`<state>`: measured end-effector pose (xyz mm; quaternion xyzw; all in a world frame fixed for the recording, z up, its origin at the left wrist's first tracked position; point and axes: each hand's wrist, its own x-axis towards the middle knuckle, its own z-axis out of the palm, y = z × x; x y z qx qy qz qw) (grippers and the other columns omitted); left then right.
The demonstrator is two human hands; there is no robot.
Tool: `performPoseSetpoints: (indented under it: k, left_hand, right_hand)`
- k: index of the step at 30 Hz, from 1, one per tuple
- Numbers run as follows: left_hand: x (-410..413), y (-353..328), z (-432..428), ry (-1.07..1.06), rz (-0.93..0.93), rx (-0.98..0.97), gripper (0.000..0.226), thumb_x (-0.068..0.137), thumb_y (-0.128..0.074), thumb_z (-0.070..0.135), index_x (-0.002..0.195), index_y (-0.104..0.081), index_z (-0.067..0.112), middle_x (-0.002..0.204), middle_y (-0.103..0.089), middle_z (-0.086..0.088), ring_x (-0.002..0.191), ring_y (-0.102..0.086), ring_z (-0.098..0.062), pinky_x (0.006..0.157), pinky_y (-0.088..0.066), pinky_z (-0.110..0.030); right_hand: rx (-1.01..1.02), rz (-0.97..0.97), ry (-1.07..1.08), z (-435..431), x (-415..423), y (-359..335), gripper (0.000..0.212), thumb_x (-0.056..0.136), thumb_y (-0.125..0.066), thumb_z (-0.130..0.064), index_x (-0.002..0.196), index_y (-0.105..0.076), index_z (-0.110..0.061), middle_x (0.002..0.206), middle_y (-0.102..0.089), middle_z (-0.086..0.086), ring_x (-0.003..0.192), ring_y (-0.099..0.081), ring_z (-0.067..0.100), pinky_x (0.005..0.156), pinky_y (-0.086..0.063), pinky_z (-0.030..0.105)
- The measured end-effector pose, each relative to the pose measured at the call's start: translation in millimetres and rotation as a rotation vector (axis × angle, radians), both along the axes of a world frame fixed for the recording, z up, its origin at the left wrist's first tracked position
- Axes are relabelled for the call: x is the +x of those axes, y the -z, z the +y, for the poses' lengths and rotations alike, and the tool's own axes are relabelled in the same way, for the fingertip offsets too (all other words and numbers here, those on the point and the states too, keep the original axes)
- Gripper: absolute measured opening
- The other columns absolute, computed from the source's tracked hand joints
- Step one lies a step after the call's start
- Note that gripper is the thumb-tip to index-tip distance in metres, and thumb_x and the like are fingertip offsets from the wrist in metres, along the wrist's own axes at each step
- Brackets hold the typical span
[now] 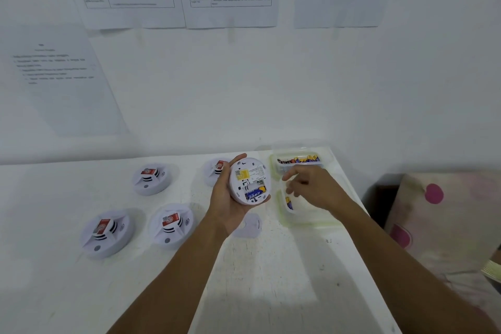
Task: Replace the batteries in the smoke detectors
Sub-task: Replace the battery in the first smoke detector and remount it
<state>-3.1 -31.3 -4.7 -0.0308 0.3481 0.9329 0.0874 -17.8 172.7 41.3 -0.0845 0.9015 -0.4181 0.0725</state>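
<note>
My left hand [223, 198] grips a white round smoke detector [249, 179], its back turned up. In the open compartment lies one blue battery [255, 193]; the slot beside it looks bare. My right hand [309, 184] hovers with loosely spread fingers over a clear container [303, 221] that has a battery [289, 202] in it. It holds nothing that I can see. A second clear container [298, 161] behind it holds several batteries. A white cover plate [248, 225] lies on the table under my left wrist.
Several other smoke detectors stand on the white table [81, 293], two in front [107, 233] [172, 225] and two behind [151, 177] [217, 169]. Printed sheets hang on the wall. A spotted cloth [447, 222] lies beyond the table's right edge.
</note>
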Motion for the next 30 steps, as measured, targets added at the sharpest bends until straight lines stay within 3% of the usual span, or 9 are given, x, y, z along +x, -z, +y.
performPoseSetpoints:
  k: [3, 6, 11, 20, 30]
  left_hand:
    - [1, -5, 3, -0.018, 0.026, -0.004, 0.055, 0.087, -0.050, 0.047, 0.136, -0.053, 0.023, 0.133, -0.061, -0.011, 0.121, -0.056, -0.037, 0.093, -0.047, -0.061]
    - [3, -10, 4, -0.054, 0.052, -0.010, 0.041, 0.098, -0.040, 0.042, 0.131, -0.055, 0.024, 0.128, -0.063, -0.009, 0.116, -0.058, -0.032, 0.095, -0.047, -0.053]
    - [5, -12, 8, -0.101, 0.062, -0.017, 0.034, 0.103, -0.035, 0.036, 0.125, -0.059, 0.025, 0.122, -0.065, -0.006, 0.111, -0.060, -0.027, 0.091, -0.049, -0.046]
    - [2, -21, 14, -0.145, 0.129, -0.032, 0.039, 0.087, -0.051, 0.039, 0.122, -0.059, 0.024, 0.120, -0.065, -0.007, 0.108, -0.061, -0.026, 0.083, -0.054, -0.041]
    - [-3, -25, 33, -0.131, 0.135, -0.044, 0.029, 0.102, -0.038, 0.033, 0.119, -0.061, 0.026, 0.118, -0.067, -0.005, 0.106, -0.064, -0.024, 0.083, -0.057, -0.040]
  right_hand:
    - [-0.127, 0.055, 0.014, -20, 17, 1, 0.011, 0.089, -0.065, -0.014, 0.089, -0.074, -0.020, 0.085, -0.074, -0.006, 0.067, -0.065, 0.006, 0.062, -0.048, 0.011]
    - [-0.202, 0.077, 0.085, -38, 26, 10, 0.009, 0.088, -0.067, -0.016, 0.088, -0.076, -0.019, 0.089, -0.073, -0.014, 0.072, -0.064, -0.003, 0.062, -0.044, 0.004]
    - [-0.354, 0.071, 0.243, -55, 31, 18, 0.013, 0.089, -0.064, -0.009, 0.092, -0.076, -0.015, 0.092, -0.073, -0.008, 0.088, -0.067, 0.002, 0.072, -0.049, 0.011]
    - [-0.472, 0.029, 0.291, -59, 27, 10, 0.012, 0.088, -0.063, -0.006, 0.089, -0.072, -0.015, 0.090, -0.072, -0.006, 0.087, -0.067, 0.003, 0.068, -0.047, 0.012]
    - [-0.608, 0.136, 0.388, -47, 31, 10, 0.006, 0.087, -0.070, -0.015, 0.082, -0.070, -0.016, 0.083, -0.072, -0.002, 0.080, -0.065, 0.012, 0.070, -0.051, 0.026]
